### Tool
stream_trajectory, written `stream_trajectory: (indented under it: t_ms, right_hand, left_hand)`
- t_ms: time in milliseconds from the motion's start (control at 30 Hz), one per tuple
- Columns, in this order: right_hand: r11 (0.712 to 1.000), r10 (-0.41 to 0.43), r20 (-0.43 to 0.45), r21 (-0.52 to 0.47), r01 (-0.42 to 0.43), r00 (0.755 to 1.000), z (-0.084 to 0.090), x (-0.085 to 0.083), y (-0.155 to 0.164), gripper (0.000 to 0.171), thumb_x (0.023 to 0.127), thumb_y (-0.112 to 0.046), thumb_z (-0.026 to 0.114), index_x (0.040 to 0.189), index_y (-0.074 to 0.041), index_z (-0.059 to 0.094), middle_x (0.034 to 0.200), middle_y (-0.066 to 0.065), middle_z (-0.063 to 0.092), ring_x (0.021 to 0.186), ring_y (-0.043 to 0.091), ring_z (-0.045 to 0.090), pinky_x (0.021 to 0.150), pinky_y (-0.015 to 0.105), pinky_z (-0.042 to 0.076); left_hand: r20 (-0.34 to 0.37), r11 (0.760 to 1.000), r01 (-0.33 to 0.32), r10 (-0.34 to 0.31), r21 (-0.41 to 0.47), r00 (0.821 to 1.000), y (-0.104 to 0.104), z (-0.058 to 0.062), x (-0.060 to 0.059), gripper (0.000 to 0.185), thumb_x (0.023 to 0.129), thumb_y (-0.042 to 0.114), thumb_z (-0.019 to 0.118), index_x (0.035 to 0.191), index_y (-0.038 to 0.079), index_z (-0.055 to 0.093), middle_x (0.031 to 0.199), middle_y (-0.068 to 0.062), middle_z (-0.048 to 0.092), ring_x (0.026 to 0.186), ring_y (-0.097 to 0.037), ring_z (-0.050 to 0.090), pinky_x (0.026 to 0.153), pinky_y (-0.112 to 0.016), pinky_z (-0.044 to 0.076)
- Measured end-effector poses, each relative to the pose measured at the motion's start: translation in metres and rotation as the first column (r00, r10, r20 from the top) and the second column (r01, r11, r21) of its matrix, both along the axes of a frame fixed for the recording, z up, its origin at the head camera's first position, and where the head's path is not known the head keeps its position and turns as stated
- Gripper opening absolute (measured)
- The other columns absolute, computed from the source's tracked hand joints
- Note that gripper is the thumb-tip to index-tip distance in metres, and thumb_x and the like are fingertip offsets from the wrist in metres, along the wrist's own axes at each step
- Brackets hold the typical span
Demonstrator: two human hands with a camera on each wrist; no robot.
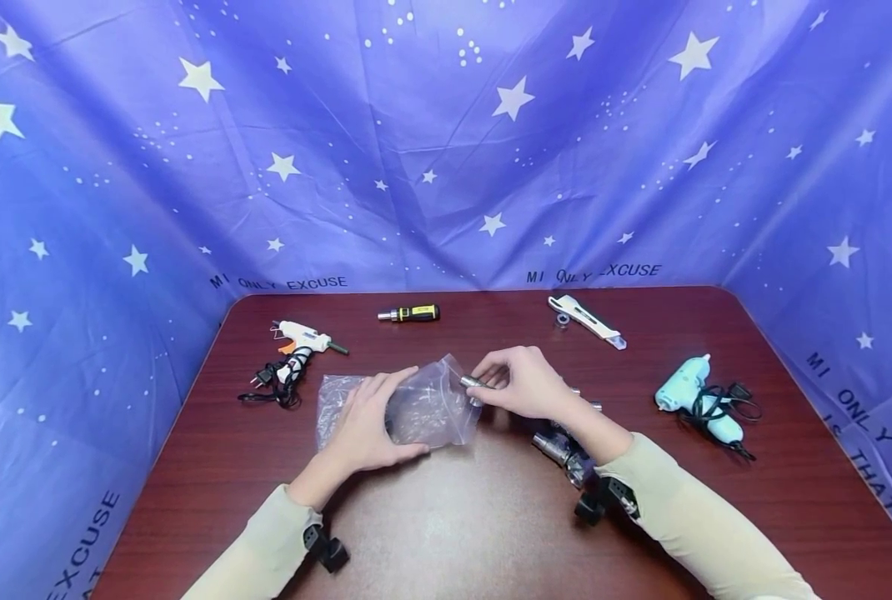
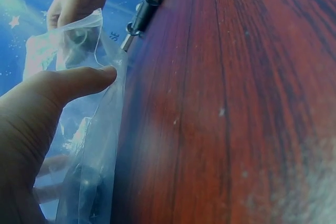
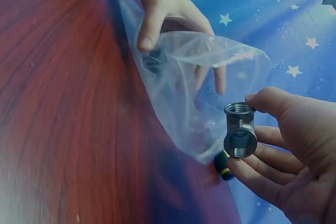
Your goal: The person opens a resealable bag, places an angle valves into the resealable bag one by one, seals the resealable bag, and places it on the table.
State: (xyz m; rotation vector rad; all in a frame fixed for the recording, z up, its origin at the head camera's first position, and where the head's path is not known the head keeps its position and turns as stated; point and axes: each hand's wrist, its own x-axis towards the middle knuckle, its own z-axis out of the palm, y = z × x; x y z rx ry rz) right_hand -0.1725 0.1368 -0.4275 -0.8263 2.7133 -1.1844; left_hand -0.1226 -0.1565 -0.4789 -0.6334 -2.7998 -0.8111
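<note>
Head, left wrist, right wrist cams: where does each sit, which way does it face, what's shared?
Head: worn on the head, faces forward and down at the table; both forearms show, the left hand on the clear plastic bag, the right hand beside it.
Left wrist: at the left hand, looking along the tabletop; thumb on the bag.
Right wrist: at the right hand, facing the bag; its fingers pinch a metal pipe fitting.
Shared: bag in all three; each wrist view shows the other hand.
</note>
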Motion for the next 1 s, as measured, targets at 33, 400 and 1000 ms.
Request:
stream_trajectory:
  t_ms: [33, 400, 1000]
  right_hand:
    - [1.000, 0.003, 0.007, -0.005, -0.003, 1.000, -0.001, 0.000, -0.004, 0.016, 0.087, -0.027, 0.088, 0.094, -0.014, 0.081, 0.084, -0.004, 0.079, 0.074, 0.004, 0.072, 0.070, 0.021, 0.062]
    - [0.999, 0.034, 0.057, -0.024, -0.033, 0.998, -0.015, 0.001, -0.034, 0.010, 0.088, -0.021, 0.084, 0.092, -0.013, 0.080, 0.083, -0.003, 0.080, 0.075, 0.002, 0.072, 0.072, 0.019, 0.061]
    - [0.990, -0.132, 0.015, 0.043, 0.131, 0.991, -0.026, 0.009, -0.067, 0.033, 0.087, -0.038, 0.085, 0.068, -0.021, 0.064, 0.062, -0.011, 0.067, 0.054, 0.000, 0.058, 0.056, 0.021, 0.051]
  left_hand:
    - [-0.001, 1.000, 0.000, 0.000, 0.000, 1.000, 0.000, 0.000, 0.000, 0.117, 0.058, 0.055, 0.100, 0.159, 0.025, 0.048, 0.136, -0.002, 0.066, 0.127, -0.028, 0.062, 0.108, -0.057, 0.049]
    - [-0.009, 1.000, 0.003, -0.003, 0.006, 1.000, 0.000, -0.001, 0.000, 0.115, 0.059, 0.055, 0.099, 0.158, 0.024, 0.049, 0.138, -0.002, 0.066, 0.128, -0.027, 0.062, 0.104, -0.055, 0.050]
    - [-0.017, 1.000, 0.003, -0.003, 0.001, 1.000, 0.000, -0.001, 0.002, 0.113, 0.061, 0.055, 0.098, 0.158, 0.024, 0.050, 0.138, -0.003, 0.066, 0.128, -0.027, 0.062, 0.105, -0.057, 0.050]
